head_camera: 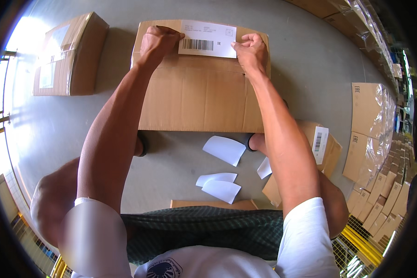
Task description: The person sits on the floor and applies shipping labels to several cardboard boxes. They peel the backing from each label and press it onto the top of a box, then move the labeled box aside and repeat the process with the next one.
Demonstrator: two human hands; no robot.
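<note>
A large closed cardboard box [201,100] stands on the floor right before me, between my feet. Against its top lies a white label [198,31] printed with a barcode and some writing. My left hand [158,41] pinches the label's left edge between thumb and finger. At the opposite edge, my right hand [252,50] has its thumb and forefinger on the lower right corner, the other fingers curled. Whether the label is stuck down or only rests there cannot be seen.
Several loose white sheets [224,149] lie on the grey floor [160,180] below the box. A taped carton [87,55] stands at left. At right are a labelled carton [328,153] by my leg, film-wrapped cartons [365,114] and stacked narrow boxes [378,205].
</note>
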